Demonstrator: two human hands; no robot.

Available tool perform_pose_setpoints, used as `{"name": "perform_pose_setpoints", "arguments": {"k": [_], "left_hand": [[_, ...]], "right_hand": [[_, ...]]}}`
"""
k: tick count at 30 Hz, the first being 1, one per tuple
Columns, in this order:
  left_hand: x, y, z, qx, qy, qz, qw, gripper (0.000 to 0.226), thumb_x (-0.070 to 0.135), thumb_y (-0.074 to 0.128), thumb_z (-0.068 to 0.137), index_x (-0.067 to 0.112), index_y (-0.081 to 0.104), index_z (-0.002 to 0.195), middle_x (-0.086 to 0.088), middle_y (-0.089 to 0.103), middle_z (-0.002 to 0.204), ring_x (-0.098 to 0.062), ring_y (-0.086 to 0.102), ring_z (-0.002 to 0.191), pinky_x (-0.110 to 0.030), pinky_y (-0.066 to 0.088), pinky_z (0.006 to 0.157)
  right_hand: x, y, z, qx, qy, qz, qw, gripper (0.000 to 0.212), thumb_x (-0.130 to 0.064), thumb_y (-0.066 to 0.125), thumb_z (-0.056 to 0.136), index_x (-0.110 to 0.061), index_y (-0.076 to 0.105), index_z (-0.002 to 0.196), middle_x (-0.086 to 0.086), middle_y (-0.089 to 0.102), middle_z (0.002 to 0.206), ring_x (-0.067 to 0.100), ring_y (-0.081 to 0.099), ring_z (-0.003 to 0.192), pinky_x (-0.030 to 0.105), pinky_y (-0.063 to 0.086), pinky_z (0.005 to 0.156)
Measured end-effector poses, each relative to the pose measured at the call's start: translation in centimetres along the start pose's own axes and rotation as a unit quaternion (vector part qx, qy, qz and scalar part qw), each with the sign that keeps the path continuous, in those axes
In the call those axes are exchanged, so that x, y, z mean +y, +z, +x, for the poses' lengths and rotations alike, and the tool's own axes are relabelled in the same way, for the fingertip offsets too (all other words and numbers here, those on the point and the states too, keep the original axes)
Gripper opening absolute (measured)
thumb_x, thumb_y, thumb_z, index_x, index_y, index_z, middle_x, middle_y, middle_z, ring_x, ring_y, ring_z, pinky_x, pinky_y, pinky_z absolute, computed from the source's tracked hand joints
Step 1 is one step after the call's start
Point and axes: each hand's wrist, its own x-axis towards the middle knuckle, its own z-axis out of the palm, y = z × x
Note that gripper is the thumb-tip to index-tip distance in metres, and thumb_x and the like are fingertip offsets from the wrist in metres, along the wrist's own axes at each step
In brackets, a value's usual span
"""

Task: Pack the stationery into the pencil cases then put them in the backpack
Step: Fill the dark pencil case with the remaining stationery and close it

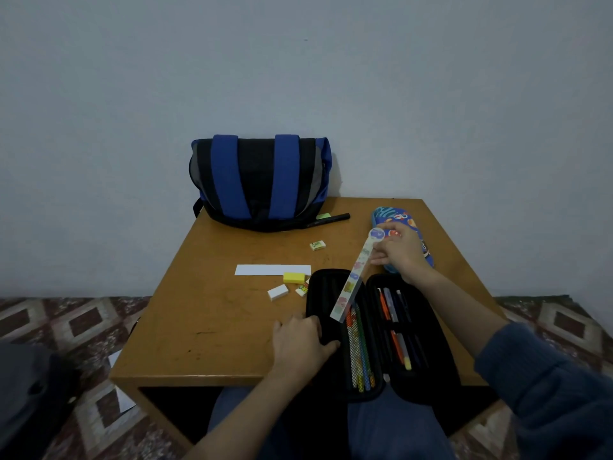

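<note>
- An open black fabric pencil case [323, 293] lies flat at the near right edge of a brown wooden table [215, 327], with its two halves spread apart.
- In the case's left half, coloured pencils [360, 356] sit behind a mesh pocket. In its right half, pens [396, 330] lie under elastic bands.
- The left hand [303, 340] grips the case's left wall, fingers curled over the outside and thumb hooked inside.
- A pale flat plastic ruler [355, 280] printed with coloured animals slants over the case. Its low end is above the left half and its round top is raised past the far edge.
- The right hand [401, 254], above the case's far right corner, pinches the ruler's upper part between thumb and curled fingers.
- Just left of the case's far left corner lie a white block eraser [278, 291], a yellow block eraser [294, 277] and a small eraser in a printed wrapper [302, 289].
- A white paper strip [265, 269] lies just beyond them, and the yellow eraser overlaps its near edge.
- Beyond the case on the right, a blue patterned pencil case [391, 214] is partly hidden by the right hand.
- Farther beyond the case, a small white-and-green eraser [317, 245] lies alone.
- Beyond that lies a black marker pen [328, 220], with a green sticky note [323, 215] beside it.
- Farthest from the case, a blue, black and grey backpack [260, 180] stands at the table's far edge against the wall.
</note>
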Motion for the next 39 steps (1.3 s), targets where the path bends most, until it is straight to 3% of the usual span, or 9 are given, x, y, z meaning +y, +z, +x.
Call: {"name": "perform_pose_setpoints", "arguments": {"k": [5,11,16,20,25,31,39], "left_hand": [[0.2,0.2,0.2,-0.002,-0.009,-0.03,1.0,0.036,0.051,0.056,0.086,0.019,0.063,0.1,0.0,0.058,0.107,-0.016,0.054,0.101,-0.031,0.039,0.09],[0.5,-0.4,0.3,-0.015,-0.012,-0.061,0.998,0.03,0.042,0.06,0.086,0.014,0.068,0.093,-0.001,0.066,0.095,-0.017,0.064,0.086,-0.028,0.053,0.074],[0.4,-0.7,0.7,-0.032,-0.033,-0.109,0.993,0.024,0.033,0.061,0.084,0.011,0.071,0.085,-0.002,0.069,0.083,-0.015,0.065,0.075,-0.025,0.052,0.062],[-0.5,-1.1,1.1,-0.046,-0.033,-0.179,0.982,0.014,0.027,0.062,0.086,0.015,0.067,0.082,0.003,0.062,0.075,-0.005,0.054,0.063,-0.013,0.04,0.049],[-1.3,-1.5,1.2,-0.074,-0.053,-0.343,0.935,0.028,0.01,0.058,0.088,0.018,0.054,0.061,0.004,0.053,0.066,-0.004,0.049,0.062,-0.012,0.039,0.055],[-1.5,-1.5,1.0,-0.064,-0.037,-0.377,0.923,0.03,0.008,0.058,0.088,0.019,0.055,0.06,0.005,0.053,0.062,-0.002,0.047,0.059,-0.007,0.037,0.05],[-1.7,-1.3,0.9,-0.062,-0.026,-0.391,0.918,0.021,0.011,0.059,0.089,0.016,0.059,0.068,0.003,0.054,0.066,-0.004,0.049,0.063,-0.01,0.038,0.056]], "right_hand": [[0.3,-0.3,-0.1,-0.005,-0.013,-0.001,1.0,0.031,0.013,0.05,0.087,-0.008,0.053,0.109,0.014,0.061,0.07,0.008,0.061,0.041,0.022,0.054,0.044],[0.2,-0.8,-0.2,0.0,-0.015,-0.016,1.0,0.029,0.012,0.05,0.087,-0.009,0.052,0.108,0.014,0.061,0.072,0.009,0.061,0.041,0.024,0.055,0.045],[-0.1,-1.2,-0.3,0.002,-0.012,-0.023,1.0,0.027,0.01,0.051,0.087,-0.01,0.052,0.105,0.015,0.063,0.075,0.015,0.062,0.047,0.024,0.055,0.045],[-0.1,-1.1,-0.6,-0.015,0.009,-0.027,1.0,0.024,0.007,0.052,0.087,-0.012,0.052,0.101,0.014,0.064,0.071,0.019,0.063,0.047,0.029,0.056,0.048],[0.5,-0.2,-0.8,-0.008,0.026,-0.009,1.0,0.028,0.01,0.053,0.086,-0.006,0.05,0.109,0.02,0.063,0.074,0.014,0.062,0.04,0.026,0.055,0.044],[0.9,2.1,-1.7,-0.043,0.049,-0.026,0.998,0.024,0.009,0.052,0.086,-0.007,0.044,0.1,0.018,0.061,0.07,0.018,0.061,0.042,0.029,0.056,0.045],[0.3,2.5,-1.5,-0.102,0.078,-0.037,0.991,0.029,0.012,0.051,0.086,-0.006,0.044,0.108,0.022,0.063,0.078,0.02,0.063,0.042,0.028,0.056,0.045]]}}
